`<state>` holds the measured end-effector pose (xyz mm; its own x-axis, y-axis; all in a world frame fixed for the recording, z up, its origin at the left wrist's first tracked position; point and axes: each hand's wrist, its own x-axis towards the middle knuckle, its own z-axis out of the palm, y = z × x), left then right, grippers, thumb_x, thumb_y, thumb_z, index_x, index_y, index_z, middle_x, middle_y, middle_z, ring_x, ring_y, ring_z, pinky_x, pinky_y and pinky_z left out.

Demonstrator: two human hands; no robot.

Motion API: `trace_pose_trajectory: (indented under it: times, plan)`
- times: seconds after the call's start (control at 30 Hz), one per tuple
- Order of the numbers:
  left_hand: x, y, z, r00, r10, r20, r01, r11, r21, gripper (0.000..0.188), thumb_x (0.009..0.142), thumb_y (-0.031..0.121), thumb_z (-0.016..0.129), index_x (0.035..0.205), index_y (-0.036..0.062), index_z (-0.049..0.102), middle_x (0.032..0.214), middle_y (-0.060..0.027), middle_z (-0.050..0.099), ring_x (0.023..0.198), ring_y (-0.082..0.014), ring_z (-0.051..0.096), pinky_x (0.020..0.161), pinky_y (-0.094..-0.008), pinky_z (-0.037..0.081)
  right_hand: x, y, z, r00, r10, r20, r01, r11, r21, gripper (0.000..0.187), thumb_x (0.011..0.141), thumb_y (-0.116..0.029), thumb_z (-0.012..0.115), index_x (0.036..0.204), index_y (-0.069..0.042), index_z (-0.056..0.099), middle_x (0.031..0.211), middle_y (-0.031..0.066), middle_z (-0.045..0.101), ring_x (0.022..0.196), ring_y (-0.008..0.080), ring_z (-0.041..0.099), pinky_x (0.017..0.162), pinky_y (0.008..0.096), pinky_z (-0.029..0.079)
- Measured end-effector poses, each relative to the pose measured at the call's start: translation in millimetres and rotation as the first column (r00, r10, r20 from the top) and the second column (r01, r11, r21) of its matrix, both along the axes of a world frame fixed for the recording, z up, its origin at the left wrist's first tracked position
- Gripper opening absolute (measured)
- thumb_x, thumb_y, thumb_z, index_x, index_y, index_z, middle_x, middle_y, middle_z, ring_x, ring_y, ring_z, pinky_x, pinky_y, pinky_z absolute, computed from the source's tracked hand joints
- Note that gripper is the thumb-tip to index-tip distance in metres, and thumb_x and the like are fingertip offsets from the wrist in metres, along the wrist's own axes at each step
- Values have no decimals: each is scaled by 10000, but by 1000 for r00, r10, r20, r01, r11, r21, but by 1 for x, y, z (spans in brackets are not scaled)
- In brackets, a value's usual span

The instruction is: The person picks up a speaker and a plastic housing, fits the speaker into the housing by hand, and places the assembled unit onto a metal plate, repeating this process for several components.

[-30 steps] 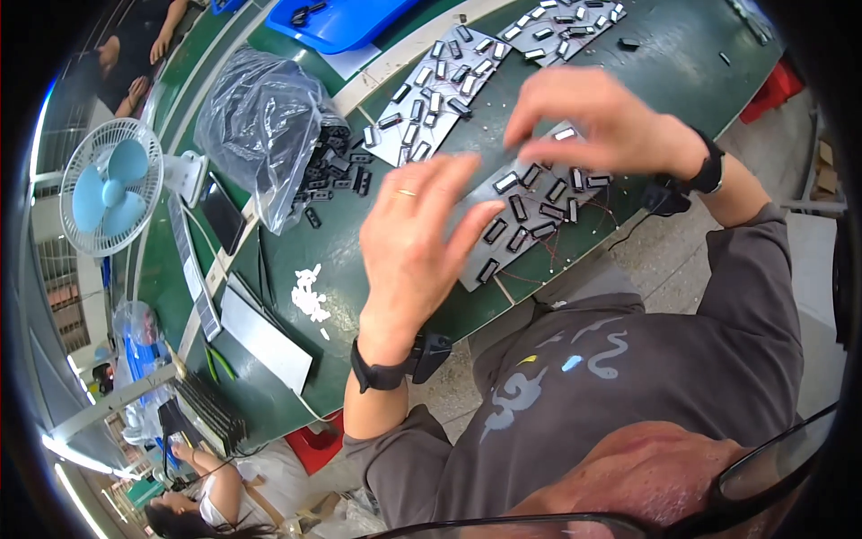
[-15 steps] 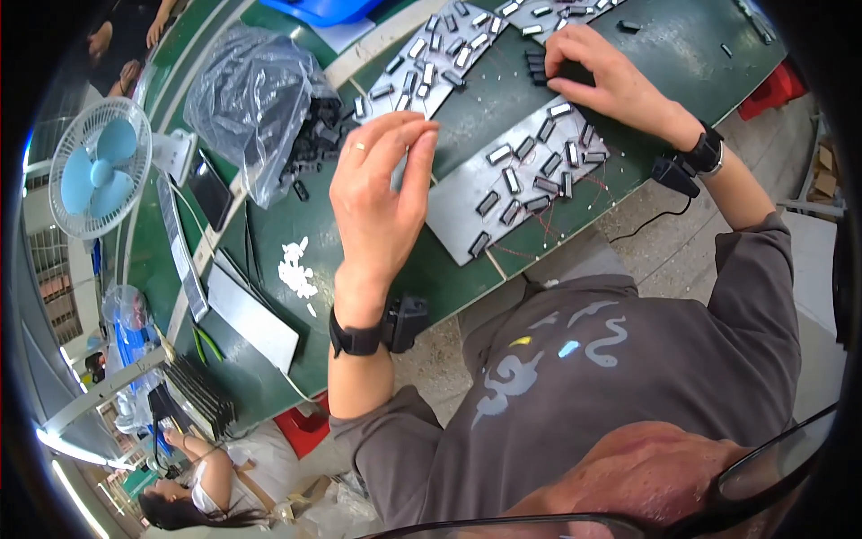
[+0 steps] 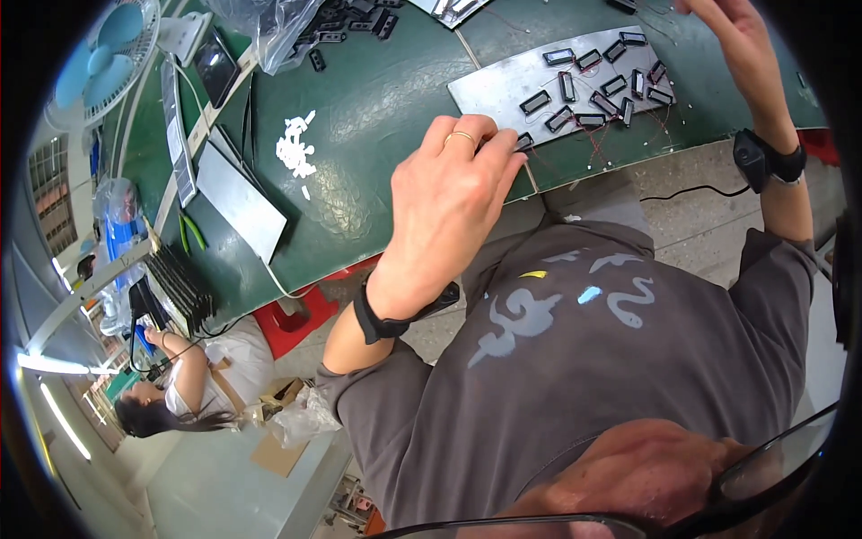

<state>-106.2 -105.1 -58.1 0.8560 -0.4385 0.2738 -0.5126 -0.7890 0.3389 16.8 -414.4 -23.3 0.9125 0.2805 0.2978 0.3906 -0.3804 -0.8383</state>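
The left hand (image 3: 449, 193) curls by a black block (image 3: 524, 141); I can't tell if it or the right hand (image 3: 743, 40) pinches anything. Past the left fingers, wired blocks (image 3: 567, 87) on a metal plate (image 3: 489, 92) look done; farther off, a loose black pile (image 3: 387, 24) looks undone.

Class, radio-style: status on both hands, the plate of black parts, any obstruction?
Left hand at near left corner of silver plate, grip unclear. Right hand right of plate, partly out of frame. Black parts scattered on plate; left hand partly hides one.
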Motion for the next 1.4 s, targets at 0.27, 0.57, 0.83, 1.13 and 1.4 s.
trace_pose_trajectory:
  times: [0.27,0.57,0.83,1.13,1.4]
  plan:
    - [18,3,21,988,5,-157,-47,963,-265,134,793,104,769,886,85,675,949,-38,646,908,-224,605,647,-344,516,-6,55,29,366,583,-725,-142,805,576,218,1001,-149,582,1184,-30,593,1104,88,645,790,124,608,758,239,504]
    - [81,-22,20,952,9,-307,-187,810,-556,141,908,100,672,1009,2,679,862,-80,721,721,-192,662,647,-306,529,7,66,-6,777,422,-468,-412,902,131,138,1008,-139,557,989,-14,614,808,44,620,642,143,575,604,259,474]
    - [87,-24,8,796,-136,-589,-336,711,-618,257,988,126,590,1187,-13,672,851,-52,717,688,-89,633,647,-242,531,15,61,-31,904,418,88,-391,893,-225,55,945,-57,585,951,-8,562,758,104,538,680,244,533,616,361,412]
    - [89,-21,5,672,-295,-679,-421,602,-678,267,1013,122,560,1214,-38,632,873,-39,678,709,-74,591,651,-244,552,15,60,-29,890,447,-91,-456,880,-132,52,947,-55,582,936,-13,554,711,82,505,599,196,459,556,325,381]
    - [90,-21,10,591,-389,-707,-504,506,-700,287,1004,141,595,1216,-50,630,877,-57,659,732,-98,589,685,-273,570,16,56,-33,884,463,-57,-467,876,-120,87,939,-78,614,924,-10,561,690,45,504,589,134,443,532,289,364]
